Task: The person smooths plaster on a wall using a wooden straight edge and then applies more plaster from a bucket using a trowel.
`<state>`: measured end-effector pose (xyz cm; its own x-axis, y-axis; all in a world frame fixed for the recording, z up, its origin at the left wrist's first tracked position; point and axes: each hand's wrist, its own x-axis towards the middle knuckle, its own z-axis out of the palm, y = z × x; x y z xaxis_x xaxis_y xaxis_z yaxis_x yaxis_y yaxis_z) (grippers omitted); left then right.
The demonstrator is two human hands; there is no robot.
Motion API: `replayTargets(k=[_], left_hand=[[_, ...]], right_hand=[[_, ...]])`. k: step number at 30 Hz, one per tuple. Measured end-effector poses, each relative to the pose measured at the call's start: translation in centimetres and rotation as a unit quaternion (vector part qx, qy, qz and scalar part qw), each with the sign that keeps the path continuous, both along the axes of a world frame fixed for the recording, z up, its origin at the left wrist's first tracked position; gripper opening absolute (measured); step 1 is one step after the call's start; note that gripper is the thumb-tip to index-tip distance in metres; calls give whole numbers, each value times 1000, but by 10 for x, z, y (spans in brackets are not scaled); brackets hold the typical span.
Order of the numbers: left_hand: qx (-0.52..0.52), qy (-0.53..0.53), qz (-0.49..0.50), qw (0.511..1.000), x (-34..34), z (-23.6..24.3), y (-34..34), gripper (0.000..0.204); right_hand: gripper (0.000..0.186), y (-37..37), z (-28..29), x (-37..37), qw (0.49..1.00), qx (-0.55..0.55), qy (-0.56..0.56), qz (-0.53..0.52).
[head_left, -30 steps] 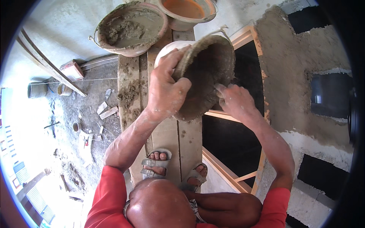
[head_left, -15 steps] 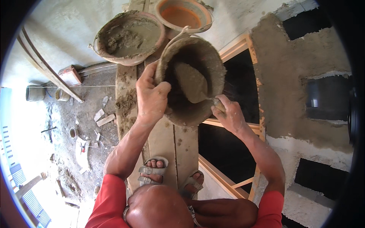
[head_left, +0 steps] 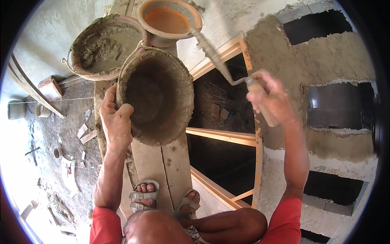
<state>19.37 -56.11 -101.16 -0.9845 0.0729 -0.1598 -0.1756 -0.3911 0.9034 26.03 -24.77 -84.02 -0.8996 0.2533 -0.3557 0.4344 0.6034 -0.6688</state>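
Observation:
My left hand [head_left: 118,120] grips the left rim of a mortar-crusted bucket [head_left: 185,101], thumb inside. The bucket is tipped so that its dark inside faces me, with some mortar at the bottom. My right hand [head_left: 270,97] is closed round the wooden handle of a trowel [head_left: 217,61], held up to the right of the bucket. The trowel's blade is seen nearly edge-on, slightly blurred, and carries mortar; it points up and left toward an orange-lined basin. Behind the tipped bucket stands a wider bucket [head_left: 71,65] of wet grey mortar.
The orange-lined basin [head_left: 142,16] stands at the far end of the plank platform [head_left: 150,162] under my feet. Right of it are a wooden frame [head_left: 227,138] with dark openings and a partly plastered wall [head_left: 276,73]. Lower ground [head_left: 73,134] with scattered brick pieces lies left.
The trowel has come out of the bucket and moved up and right, its blade turned edge-on. The bucket and my left hand appear further left in view.

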Motion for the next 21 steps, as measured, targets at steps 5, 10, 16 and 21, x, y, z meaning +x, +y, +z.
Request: replayTargets(k=[5, 10, 16, 21], left_hand=[[-6, 25, -7, 1000, -2, 3, 4, 58], [-41, 22, -26, 999, -5, 8, 9, 57], [-37, 47, -27, 998, -4, 8, 14, 59], [-84, 86, -55, 991, 1, 25, 26, 58]], right_hand=[[36, 105, -29, -14, 978, -143, -46, -144], [35, 187, 24, -1, 918, 311, 162, -185], [49, 64, 23, 21, 955, 217, 47, -197], [41, 5, -28, 50, 932, 293, 28, 210]])
